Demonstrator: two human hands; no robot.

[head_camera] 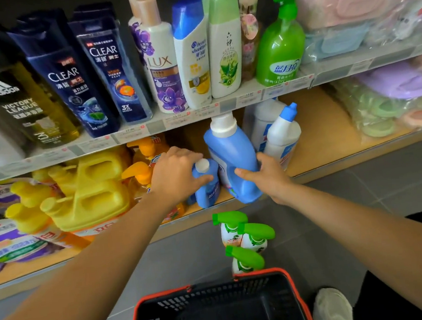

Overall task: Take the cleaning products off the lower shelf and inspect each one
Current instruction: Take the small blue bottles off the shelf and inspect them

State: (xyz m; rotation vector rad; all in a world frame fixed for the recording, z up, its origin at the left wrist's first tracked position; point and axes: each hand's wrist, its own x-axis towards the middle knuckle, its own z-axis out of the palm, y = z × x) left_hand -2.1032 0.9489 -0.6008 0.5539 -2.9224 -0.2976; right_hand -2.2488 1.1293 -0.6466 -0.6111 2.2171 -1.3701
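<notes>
Arms stretched forward to lower shelf (pixel 326 133), left hand (pixel 178 174) curled over small blue bottle (pixel 207 189) near its white cap, right hand (pixel 268 177) gripping large blue detergent bottle (pixel 232 155) — tilted at shelf's front edge — above, adidas Victory League bottle (pixel 16 101), CLEAR bottles (pixel 68 78), LUX bottle (pixel 162 69).

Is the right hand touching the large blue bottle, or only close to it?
Touching. The head view shows the right hand gripping the large blue bottle: the thumb lies across its front and the fingers curl round its right side.
</notes>
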